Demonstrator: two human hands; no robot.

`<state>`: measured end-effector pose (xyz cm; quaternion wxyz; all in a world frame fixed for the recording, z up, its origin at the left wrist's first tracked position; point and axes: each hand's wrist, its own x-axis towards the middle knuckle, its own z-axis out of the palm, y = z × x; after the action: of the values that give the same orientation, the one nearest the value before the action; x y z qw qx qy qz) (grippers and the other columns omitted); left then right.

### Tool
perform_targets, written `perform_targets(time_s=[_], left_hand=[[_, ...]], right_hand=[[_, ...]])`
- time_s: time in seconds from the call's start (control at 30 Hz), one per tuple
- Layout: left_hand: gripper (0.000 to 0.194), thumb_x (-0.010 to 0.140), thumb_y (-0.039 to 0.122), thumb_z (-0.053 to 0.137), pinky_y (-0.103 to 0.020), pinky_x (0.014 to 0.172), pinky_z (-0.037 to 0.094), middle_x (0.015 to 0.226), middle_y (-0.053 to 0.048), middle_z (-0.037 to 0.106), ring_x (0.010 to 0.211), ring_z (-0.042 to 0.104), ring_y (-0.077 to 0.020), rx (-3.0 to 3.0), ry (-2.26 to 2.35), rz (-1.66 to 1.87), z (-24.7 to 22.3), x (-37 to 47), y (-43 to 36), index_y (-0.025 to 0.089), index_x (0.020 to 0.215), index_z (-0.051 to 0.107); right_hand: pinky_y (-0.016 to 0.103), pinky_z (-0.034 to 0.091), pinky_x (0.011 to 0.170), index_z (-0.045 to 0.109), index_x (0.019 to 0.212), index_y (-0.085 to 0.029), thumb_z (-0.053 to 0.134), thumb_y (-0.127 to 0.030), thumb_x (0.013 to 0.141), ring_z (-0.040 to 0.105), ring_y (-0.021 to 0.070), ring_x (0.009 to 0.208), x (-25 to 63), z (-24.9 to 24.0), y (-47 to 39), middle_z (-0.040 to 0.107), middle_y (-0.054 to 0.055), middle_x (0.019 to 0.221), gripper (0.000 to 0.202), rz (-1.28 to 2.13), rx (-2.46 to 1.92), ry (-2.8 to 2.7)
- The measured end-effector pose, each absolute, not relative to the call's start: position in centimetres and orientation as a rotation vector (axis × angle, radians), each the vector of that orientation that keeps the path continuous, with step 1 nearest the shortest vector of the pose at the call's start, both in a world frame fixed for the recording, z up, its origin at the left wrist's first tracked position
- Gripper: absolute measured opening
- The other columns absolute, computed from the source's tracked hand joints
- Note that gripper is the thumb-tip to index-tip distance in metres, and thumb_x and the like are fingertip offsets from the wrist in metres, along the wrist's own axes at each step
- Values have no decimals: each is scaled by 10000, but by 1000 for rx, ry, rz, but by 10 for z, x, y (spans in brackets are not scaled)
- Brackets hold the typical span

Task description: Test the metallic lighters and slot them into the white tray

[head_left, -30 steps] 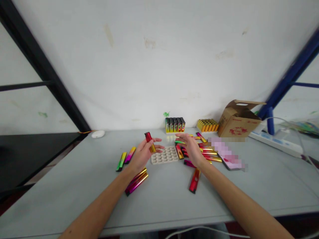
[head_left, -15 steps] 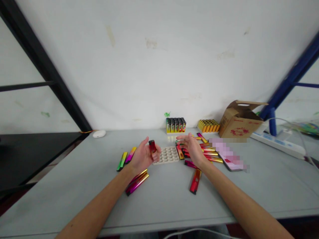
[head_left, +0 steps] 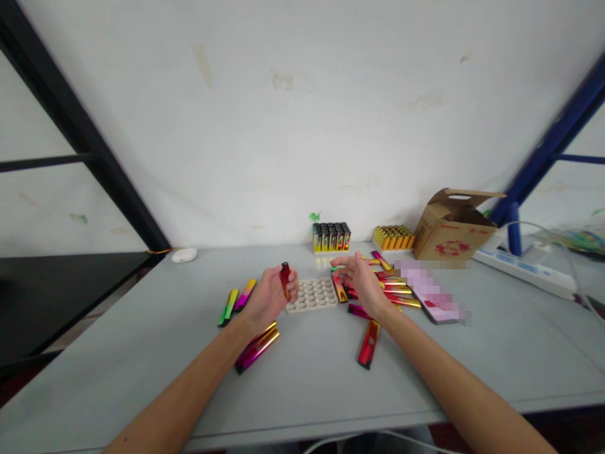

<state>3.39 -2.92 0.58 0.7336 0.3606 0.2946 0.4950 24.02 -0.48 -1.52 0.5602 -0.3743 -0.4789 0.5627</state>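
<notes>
My left hand (head_left: 268, 296) is closed around a red lighter (head_left: 285, 280) with a black top, held upright at the left end of a pale tray with round holes (head_left: 314, 295). Over the tray's right side, my right hand (head_left: 362, 284) has its fingers stretched out and nothing in them. Under and beside it lies a spread of red and gold lighters (head_left: 397, 291). One red lighter (head_left: 368, 345) lies nearer the front, by my right wrist. Left of my left hand are a green-yellow lighter (head_left: 229, 308) and a purple-yellow one (head_left: 246, 295); purple-gold lighters (head_left: 258, 350) lie by my left forearm.
At the wall stand a filled block of black-topped lighters (head_left: 331, 237) and a tray of yellow cylindrical pieces (head_left: 394, 238). Further right are an open cardboard box (head_left: 454, 230), a partly blurred phone (head_left: 432, 296) and a white power strip (head_left: 527, 274). A white case (head_left: 184, 255) sits at the left.
The lighter in my left hand has turned slightly and stands more edge-on. My right hand keeps nearly the same pose. The whole view has shifted a little.
</notes>
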Motion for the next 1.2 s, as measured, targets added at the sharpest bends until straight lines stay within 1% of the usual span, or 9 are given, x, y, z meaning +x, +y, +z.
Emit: perform_targets(time_s=[0.1, 0.27, 0.5, 0.67, 0.83, 0.93, 1.07, 1.2], left_hand=[[231, 851, 230, 357, -212, 505, 387, 595, 15, 379, 523, 391, -118, 816, 665, 1114, 5, 34, -28, 171, 657, 470], [178, 820, 231, 393, -213, 504, 386, 605, 16, 388, 530, 394, -120, 840, 661, 1112, 4, 33, -30, 174, 672, 474], [175, 816, 203, 377, -207, 492, 376, 609, 21, 381, 515, 375, -110, 837, 691, 1135, 3, 35, -30, 173, 666, 462], [171, 817, 258, 392, -218, 499, 385, 602, 20, 379, 523, 388, -122, 827, 651, 1104, 4, 34, -29, 180, 682, 463], [199, 811, 299, 413, -228, 504, 386, 594, 20, 367, 527, 388, -127, 834, 609, 1082, 5, 32, -30, 180, 658, 460], [227, 819, 309, 406, -228, 500, 377, 587, 17, 367, 528, 386, -128, 866, 607, 1074, 6, 32, -31, 176, 643, 463], [202, 815, 283, 412, -226, 506, 379, 594, 17, 375, 527, 385, -126, 878, 620, 1091, 6, 33, -32, 176, 653, 468], [167, 814, 239, 405, -216, 508, 380, 599, 18, 386, 527, 385, -122, 872, 640, 1134, 6, 34, -32, 179, 667, 459]], right_hand=[[290, 430, 622, 679, 790, -192, 455, -735, 779, 614, 194, 763, 239, -14, -6, 693, 76, 989, 587, 1329, -885, -1138], [298, 431, 625, 676, 778, -187, 447, -727, 785, 614, 197, 767, 239, -14, -5, 688, 84, 990, 587, 1318, -910, -1161], [290, 443, 636, 683, 832, -188, 459, -725, 781, 600, 190, 761, 240, -16, -5, 686, 76, 966, 584, 1316, -896, -1143], [299, 447, 647, 681, 829, -188, 451, -717, 790, 599, 193, 767, 241, -17, -4, 681, 79, 979, 578, 1320, -896, -1145], [308, 453, 663, 679, 823, -198, 442, -699, 808, 594, 194, 774, 243, -18, -3, 672, 72, 998, 555, 1320, -878, -1145], [305, 449, 657, 678, 818, -198, 460, -707, 791, 591, 193, 771, 243, -18, -2, 671, 71, 1007, 555, 1327, -873, -1129], [297, 442, 636, 682, 816, -193, 487, -729, 756, 595, 196, 767, 243, -16, -3, 676, 78, 1015, 574, 1337, -871, -1121], [297, 446, 642, 684, 827, -193, 476, -728, 765, 597, 198, 774, 242, -14, -4, 681, 78, 1012, 578, 1326, -879, -1133]])
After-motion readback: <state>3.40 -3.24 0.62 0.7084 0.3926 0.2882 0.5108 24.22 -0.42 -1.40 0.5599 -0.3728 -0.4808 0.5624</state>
